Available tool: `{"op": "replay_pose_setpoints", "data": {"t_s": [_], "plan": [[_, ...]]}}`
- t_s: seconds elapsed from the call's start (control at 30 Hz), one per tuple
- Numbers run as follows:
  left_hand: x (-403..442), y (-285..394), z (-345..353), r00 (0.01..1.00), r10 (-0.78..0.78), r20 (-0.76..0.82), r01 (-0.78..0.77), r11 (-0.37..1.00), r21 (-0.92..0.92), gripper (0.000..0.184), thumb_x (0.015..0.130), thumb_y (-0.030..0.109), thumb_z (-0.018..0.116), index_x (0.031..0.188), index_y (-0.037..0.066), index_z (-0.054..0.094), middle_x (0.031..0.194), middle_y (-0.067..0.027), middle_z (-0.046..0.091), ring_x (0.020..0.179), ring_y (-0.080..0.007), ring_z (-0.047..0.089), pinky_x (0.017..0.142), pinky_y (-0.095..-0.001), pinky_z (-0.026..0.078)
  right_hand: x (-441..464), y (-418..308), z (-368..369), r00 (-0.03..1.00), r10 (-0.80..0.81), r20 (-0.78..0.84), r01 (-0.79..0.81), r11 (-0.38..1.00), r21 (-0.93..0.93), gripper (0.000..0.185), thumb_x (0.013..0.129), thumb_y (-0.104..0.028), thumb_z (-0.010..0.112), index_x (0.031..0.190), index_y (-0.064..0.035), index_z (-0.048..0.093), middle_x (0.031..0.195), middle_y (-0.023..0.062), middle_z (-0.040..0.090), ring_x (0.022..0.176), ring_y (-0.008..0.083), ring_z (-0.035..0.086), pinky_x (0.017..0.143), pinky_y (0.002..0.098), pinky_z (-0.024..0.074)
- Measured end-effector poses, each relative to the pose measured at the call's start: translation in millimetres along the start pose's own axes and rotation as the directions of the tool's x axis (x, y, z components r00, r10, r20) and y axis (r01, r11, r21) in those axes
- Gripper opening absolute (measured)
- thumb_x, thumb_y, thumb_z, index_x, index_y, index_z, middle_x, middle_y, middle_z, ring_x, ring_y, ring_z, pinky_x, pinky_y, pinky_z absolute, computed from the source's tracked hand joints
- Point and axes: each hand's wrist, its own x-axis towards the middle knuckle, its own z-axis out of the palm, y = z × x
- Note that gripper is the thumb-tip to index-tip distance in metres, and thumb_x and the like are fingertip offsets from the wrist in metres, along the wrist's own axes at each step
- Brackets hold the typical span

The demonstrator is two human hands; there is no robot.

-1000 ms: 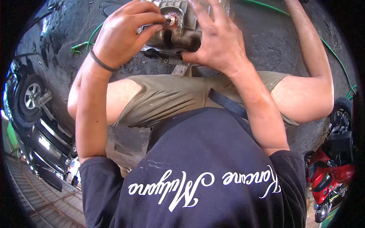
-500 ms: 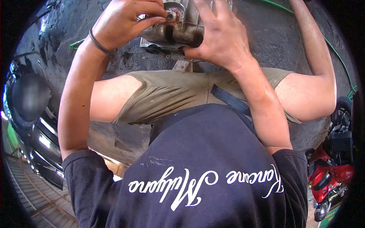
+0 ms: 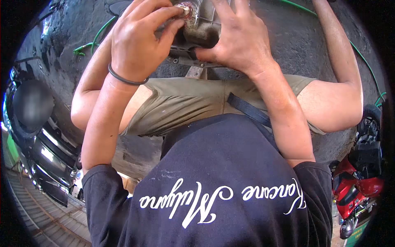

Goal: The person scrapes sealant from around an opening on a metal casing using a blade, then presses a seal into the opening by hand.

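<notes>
A grey metal housing (image 3: pixel 201 33) lies at the top centre, partly cut off by the frame's edge. It has a round boss (image 3: pixel 188 9) with reddish residue around its middle. My left hand (image 3: pixel 144 37), with a dark band at the wrist, reaches in from the left. Its thumb and forefinger are bent together at the boss; anything small between them is hidden. Spread fingers of my right hand (image 3: pixel 242 39) rest over the housing's right side, the thumb against its near edge.
Under the housing's near side a wooden piece (image 3: pixel 196 73) shows. A green hose (image 3: pixel 364 61) runs along the dark floor (image 3: pixel 294 45) on the right. A dark car (image 3: pixel 49 152) stands at the left, a red motorcycle (image 3: pixel 349 193) at the lower right.
My left hand has turned at the wrist and come right, over the housing's left side, after swinging left half a second ago. My right hand has stayed nearly in place.
</notes>
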Motion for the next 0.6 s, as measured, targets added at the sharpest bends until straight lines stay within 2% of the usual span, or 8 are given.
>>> {"op": "replay_pose_setpoints", "data": {"t_s": [0.17,0.27,0.3,0.33,0.37,0.43,0.5,0.6], "plan": [[4.9,-5.7,-1.1,0.995,0.095,-0.012,-0.094,0.993,0.07,0.012,0.076,0.0,0.076,0.087,-0.001,0.071,0.093,-0.0139,0.067,0.086,-0.0329,0.063,0.076,-0.0397,0.052,-0.7,-1.7,-4.4,0.998,0.046,0.04,-0.046,0.999,0.0,0.118,0.056,-0.036,0.093,0.154,-0.0047,0.036,0.147,0.0282,0.04,0.122,0.0488,0.059,0.102,0.051,0.052],[8.0,-17.0,22.4,0.974,0.214,0.076,-0.224,0.962,0.159,0.017,0.075,-0.001,0.075,0.092,0.0,0.07,0.094,-0.0134,0.066,0.083,-0.0322,0.062,0.076,-0.0397,0.052,-8.8,4.4,-2.1,0.949,-0.204,-0.241,0.257,0.943,0.21,0.118,0.056,-0.035,0.093,0.154,-0.0041,0.037,0.147,0.0282,0.041,0.122,0.0487,0.059,0.102,0.0509,0.0525],[9.7,-36.0,64.4,0.862,0.343,-0.374,-0.381,0.924,-0.03,0.02,0.075,0.0,0.076,0.094,-0.001,0.069,0.094,-0.0132,0.066,0.084,-0.0321,0.062,0.077,-0.0389,0.052,-2.2,0.6,-1.5,0.988,-0.108,-0.11,0.121,0.986,0.111,0.117,0.056,-0.036,0.093,0.154,-0.0037,0.037,0.146,0.0283,0.041,0.122,0.0487,0.059,0.101,0.0509,0.0529],[10.7,-45.7,86.3,0.578,0.299,-0.759,-0.579,0.806,-0.124,0.023,0.074,0.001,0.076,0.095,-0.001,0.068,0.094,-0.013,0.066,0.086,-0.0319,0.063,0.078,-0.0382,0.051,2.1,-1.9,-2.4,1.0,0.007,0.01,-0.007,1.0,-0.005,0.117,0.055,-0.036,0.093,0.153,-0.0034,0.038,0.146,0.0284,0.042,0.121,0.0487,0.059,0.101,0.051,0.0532],[8.2,-36.1,66.1,0.577,0.3,-0.759,-0.58,0.806,-0.123,0.023,0.074,0.001,0.076,0.095,-0.001,0.068,0.094,-0.013,0.066,0.086,-0.0319,0.063,0.078,-0.0382,0.051,3.1,-2.3,-5.1,1.0,0.006,0.009,-0.006,1.0,-0.005,0.117,0.055,-0.036,0.093,0.153,-0.0034,0.038,0.146,0.0284,0.042,0.121,0.0487,0.059,0.101,0.051,0.0532],[-9.6,-25.0,7.5,0.996,0.081,0.026,-0.084,0.898,0.433,0.014,0.086,0.009,0.072,0.099,0.004,0.07,0.102,-0.0115,0.068,0.095,-0.0328,0.064,0.083,-0.0416,0.052,3.4,-3.1,-8.5,0.999,0.04,0.029,-0.041,0.998,0.044,0.114,0.056,-0.038,0.091,0.152,-0.0023,0.04,0.146,0.0285,0.042,0.121,0.0486,0.059,0.101,0.0508,0.0536],[-12.6,-48.0,-7.1,0.983,0.109,-0.146,-0.051,0.933,0.357,0.015,0.093,0.02,0.071,0.094,0.006,0.067,0.091,-0.0118,0.067,0.085,-0.0329,0.064,0.078,-0.0407,0.051,3.6,4.4,-3.4,0.999,0.011,-0.044,-0.01,1.0,0.024,0.113,0.056,-0.039,0.09,0.151,-0.0018,0.04,0.145,0.0287,0.042,0.121,0.0486,0.059,0.101,0.0506,0.0535],[-23.4,-80.3,-32.5,0.906,-0.335,-0.259,0.413,0.833,0.368,0.021,0.094,0.028,0.074,0.096,0.007,0.07,0.087,-0.0096,0.07,0.08,-0.0276,0.067,0.073,-0.0371,0.052,-0.1,7.9,-1.3,0.995,-0.015,-0.097,0.015,1.0,0.005,0.111,0.057,-0.04,0.088,0.15,-0.0011,0.041,0.144,0.0289,0.043,0.121,0.0485,0.059,0.102,0.0503,0.0532]]}}
